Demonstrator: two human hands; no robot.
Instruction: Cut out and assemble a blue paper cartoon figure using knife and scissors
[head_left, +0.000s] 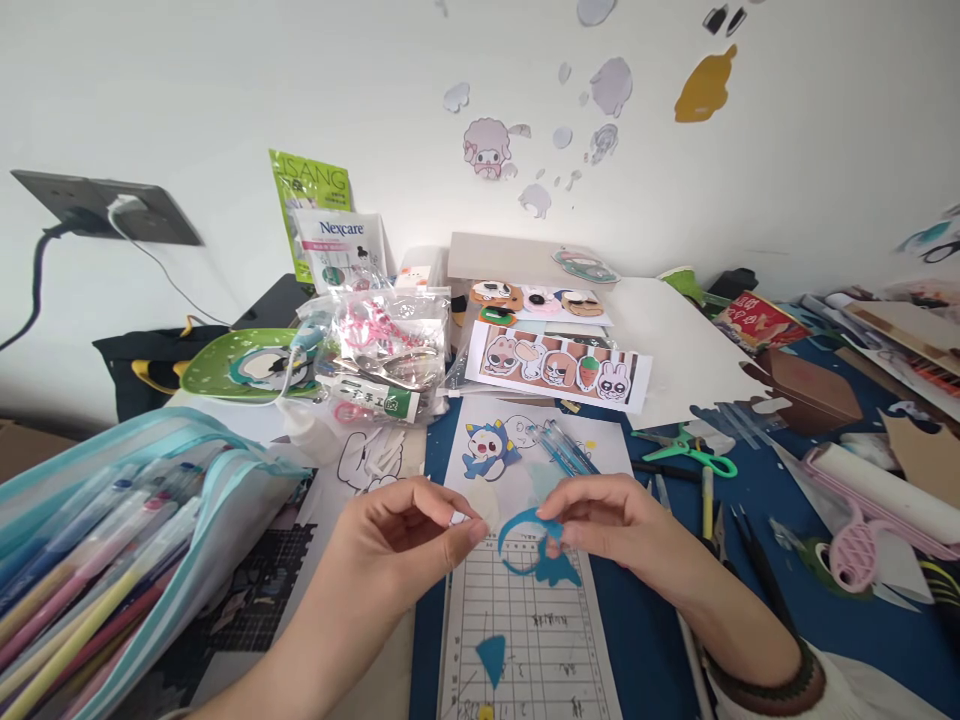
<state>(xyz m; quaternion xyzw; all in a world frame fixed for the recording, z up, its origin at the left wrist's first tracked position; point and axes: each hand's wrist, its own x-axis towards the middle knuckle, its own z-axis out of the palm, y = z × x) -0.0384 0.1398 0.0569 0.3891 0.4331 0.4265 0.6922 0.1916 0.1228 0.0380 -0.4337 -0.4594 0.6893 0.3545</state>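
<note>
Over the printed grid sheet [480, 610], my left hand [409, 540] pinches a small white piece [457, 518], most of it hidden by the fingers. Beside it, my right hand [619, 520] holds a blue paper cutout [556, 570] with a thin curved band, fingertips closed on its upper edge. The two hands are apart. Below them on the sheet lies a small blue paper piece [492, 660]. Just beyond the hands are a blue cartoon character picture [486, 452] and several blue pens [566, 448].
At left, a striped pouch [225, 440] is full of markers. Green-handled scissors [694, 452] lie right of the pens, with a pink-handled lint roller [855, 545] further right. Behind stand a clear bag [390, 335] of supplies and a strip of cartoon cutouts [559, 368].
</note>
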